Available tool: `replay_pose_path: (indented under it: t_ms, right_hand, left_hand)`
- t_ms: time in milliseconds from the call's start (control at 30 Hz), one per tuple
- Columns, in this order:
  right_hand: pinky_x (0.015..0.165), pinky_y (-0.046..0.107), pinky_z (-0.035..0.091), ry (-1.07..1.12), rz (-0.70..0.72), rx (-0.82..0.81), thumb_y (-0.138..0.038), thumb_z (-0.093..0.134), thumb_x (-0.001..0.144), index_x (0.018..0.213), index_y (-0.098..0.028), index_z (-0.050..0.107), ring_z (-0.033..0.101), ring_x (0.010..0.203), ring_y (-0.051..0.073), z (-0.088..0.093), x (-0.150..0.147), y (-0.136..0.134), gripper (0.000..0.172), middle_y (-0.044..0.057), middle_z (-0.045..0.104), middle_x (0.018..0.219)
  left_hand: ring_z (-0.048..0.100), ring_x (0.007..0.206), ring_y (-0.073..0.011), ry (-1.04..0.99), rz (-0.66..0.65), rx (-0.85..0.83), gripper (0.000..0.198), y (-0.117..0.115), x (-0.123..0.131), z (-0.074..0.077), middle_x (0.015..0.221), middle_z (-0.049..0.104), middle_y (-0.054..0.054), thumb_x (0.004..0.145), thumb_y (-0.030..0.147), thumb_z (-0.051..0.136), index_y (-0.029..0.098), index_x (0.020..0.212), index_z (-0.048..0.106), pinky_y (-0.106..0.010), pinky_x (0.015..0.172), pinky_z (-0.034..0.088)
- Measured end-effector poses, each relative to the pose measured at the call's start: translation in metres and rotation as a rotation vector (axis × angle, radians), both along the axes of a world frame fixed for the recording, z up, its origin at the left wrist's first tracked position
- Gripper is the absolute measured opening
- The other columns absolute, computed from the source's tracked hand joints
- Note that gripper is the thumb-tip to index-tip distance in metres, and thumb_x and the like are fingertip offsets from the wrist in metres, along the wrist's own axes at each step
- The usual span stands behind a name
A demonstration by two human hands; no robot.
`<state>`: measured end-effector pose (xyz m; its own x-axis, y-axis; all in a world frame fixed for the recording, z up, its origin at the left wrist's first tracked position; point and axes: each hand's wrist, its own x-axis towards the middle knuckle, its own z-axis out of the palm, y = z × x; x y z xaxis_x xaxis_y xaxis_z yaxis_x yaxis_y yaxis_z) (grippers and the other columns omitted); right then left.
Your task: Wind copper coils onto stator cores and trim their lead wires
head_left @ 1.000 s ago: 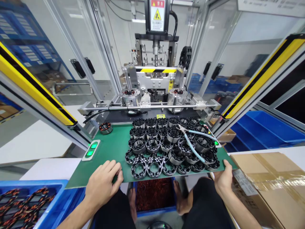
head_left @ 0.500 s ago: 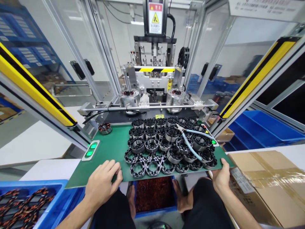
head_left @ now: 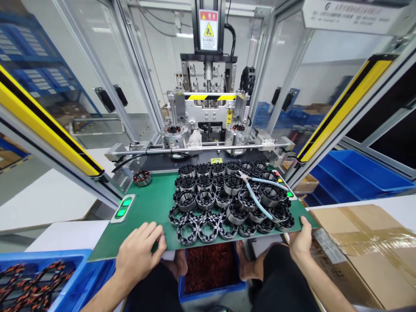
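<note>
My left hand (head_left: 139,249) rests on the front of the green tabletop (head_left: 152,203), fingers curled loosely together; nothing shows in it. At the right front corner, my right hand (head_left: 300,238) has its thumb on top of the tabletop and its fingers beneath the edge. Between them stand rows of black-and-grey motor stator cores (head_left: 205,199), some stacked in a second layer. A pair of cutting pliers with pale blue handles (head_left: 255,197) lies open across the cores on the right. One copper-wound stator (head_left: 142,178) sits alone at the back left.
Behind the tabletop, a winding machine (head_left: 208,112) holds stators in two metal fixtures (head_left: 175,136). Green-lit buttons (head_left: 122,207) flank the work surface. Blue bins hold wound stators (head_left: 35,286) at left and reddish scraps (head_left: 211,268) below. A taped cardboard box (head_left: 373,251) stands at right.
The view has shifted slightly. Both hands stay in the same places on the tabletop, and the stator cores and pliers have not moved.
</note>
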<state>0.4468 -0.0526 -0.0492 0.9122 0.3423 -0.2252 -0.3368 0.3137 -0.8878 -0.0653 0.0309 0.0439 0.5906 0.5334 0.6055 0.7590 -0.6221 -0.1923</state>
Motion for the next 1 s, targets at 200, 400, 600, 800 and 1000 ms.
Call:
replay_pose_path:
  t_ms: [200,400,600,800,1000]
  right_hand:
    - [0.134,0.046,0.054,0.037,0.041,0.001,-0.059,0.081,0.076,0.119,-0.024,0.076,0.072,0.146,0.028,-0.019,0.013,-0.003,0.055,0.003,0.084,0.133]
    - [0.132,0.045,0.056,0.064,0.045,0.008,-0.057,0.083,0.074,0.12,-0.024,0.077,0.073,0.143,0.028,-0.017,0.012,-0.003,0.056,0.003,0.084,0.133]
    - [0.132,0.043,0.056,0.082,0.045,0.012,-0.058,0.084,0.073,0.118,-0.026,0.078,0.074,0.141,0.027,-0.018,0.012,-0.002,0.056,0.0,0.084,0.13]
    - [0.132,0.04,0.056,0.043,0.029,0.001,-0.06,0.082,0.078,0.118,-0.024,0.078,0.073,0.143,0.026,-0.028,0.018,-0.002,0.054,0.002,0.085,0.13]
    - [0.125,0.046,0.063,0.045,0.061,-0.003,-0.06,0.081,0.082,0.123,-0.024,0.079,0.075,0.141,0.028,-0.029,0.02,-0.005,0.055,0.003,0.085,0.131]
  left_hand:
    - [0.071,0.089,-0.0249,-0.004,-0.01,0.012,0.023,0.0,0.001,0.001,0.094,0.077,-0.005,0.114,0.018,0.055,0.025,0.096,0.067,-0.039,0.081,0.049]
    - [0.072,0.093,-0.026,-0.011,-0.01,0.05,0.024,0.002,0.001,-0.002,0.097,0.078,-0.006,0.116,0.019,0.053,0.023,0.098,0.068,-0.039,0.085,0.052]
    - [0.074,0.096,-0.027,0.0,-0.002,0.054,0.024,0.002,-0.001,-0.005,0.101,0.081,-0.007,0.117,0.021,0.052,0.023,0.099,0.069,-0.04,0.086,0.052]
    - [0.075,0.095,-0.0256,0.009,0.011,0.019,0.025,0.002,-0.002,-0.004,0.1,0.081,-0.006,0.118,0.023,0.051,0.024,0.1,0.068,-0.04,0.084,0.051]
    - [0.074,0.097,-0.0264,-0.004,0.009,0.02,0.026,0.001,-0.002,-0.004,0.102,0.081,-0.007,0.118,0.024,0.051,0.023,0.1,0.071,-0.039,0.086,0.053]
